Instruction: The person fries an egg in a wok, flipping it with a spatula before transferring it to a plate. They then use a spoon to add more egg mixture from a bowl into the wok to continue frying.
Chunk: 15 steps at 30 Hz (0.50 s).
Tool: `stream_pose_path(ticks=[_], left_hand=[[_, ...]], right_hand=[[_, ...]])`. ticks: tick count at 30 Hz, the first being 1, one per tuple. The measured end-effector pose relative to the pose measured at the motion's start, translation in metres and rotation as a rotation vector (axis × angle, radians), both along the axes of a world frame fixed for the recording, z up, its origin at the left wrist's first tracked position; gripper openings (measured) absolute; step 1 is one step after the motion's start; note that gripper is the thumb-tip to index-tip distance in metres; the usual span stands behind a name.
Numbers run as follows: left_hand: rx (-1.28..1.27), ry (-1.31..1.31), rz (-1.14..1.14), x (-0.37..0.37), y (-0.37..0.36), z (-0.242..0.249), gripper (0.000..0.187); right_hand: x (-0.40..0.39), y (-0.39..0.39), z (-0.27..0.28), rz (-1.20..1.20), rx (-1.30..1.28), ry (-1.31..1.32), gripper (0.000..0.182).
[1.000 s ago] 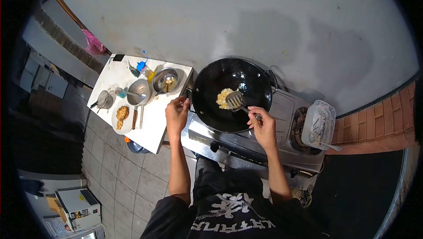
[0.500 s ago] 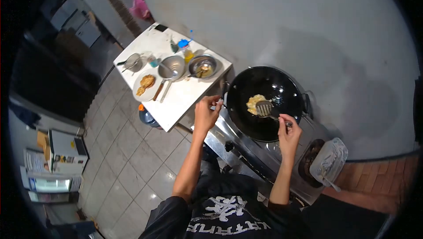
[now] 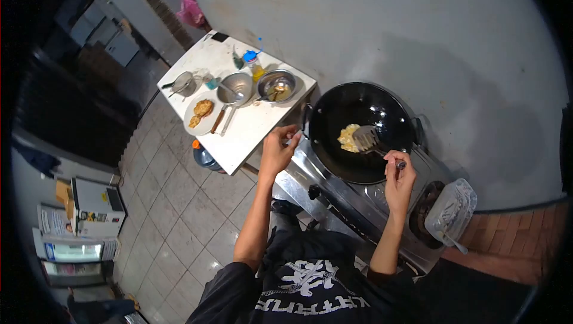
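A black wok (image 3: 340, 166) sits on the metal stove, with a pale yellow fried piece (image 3: 348, 137) in it. My right hand (image 3: 400, 175) grips the handle of a slotted spatula (image 3: 365, 139), whose head touches the right side of the piece. At the wok's left rim is my left hand (image 3: 279, 148), fingers curled and close together; whether they pinch anything is too small to tell.
On the white table (image 3: 250, 130) stand a plate (image 3: 206, 125) of fried food, a strainer (image 3: 234, 89), a metal bowl (image 3: 276, 86) and an oil bottle (image 3: 253, 64). A plastic container (image 3: 452, 207) rests on the stove's right side. A water jug (image 3: 206, 158) is beneath the table.
The spatula and my right hand have shifted slightly to the right. The whole view has moved a little, and my left hand keeps its place near the wok's rim.
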<state>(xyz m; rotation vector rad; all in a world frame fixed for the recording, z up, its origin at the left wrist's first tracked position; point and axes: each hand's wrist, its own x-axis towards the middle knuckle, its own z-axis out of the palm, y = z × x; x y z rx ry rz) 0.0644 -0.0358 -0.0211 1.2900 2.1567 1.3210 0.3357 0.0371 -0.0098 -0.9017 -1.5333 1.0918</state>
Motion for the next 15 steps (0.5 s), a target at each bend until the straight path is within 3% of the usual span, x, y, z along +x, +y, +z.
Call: stream_pose_path(ticks=[15], left_hand=[[0.067,0.030,0.118,0.003,0.031,-0.021,0.027]], right_hand=[[0.026,-0.050,0.008,-0.157,-0.046,0.129,0.005]])
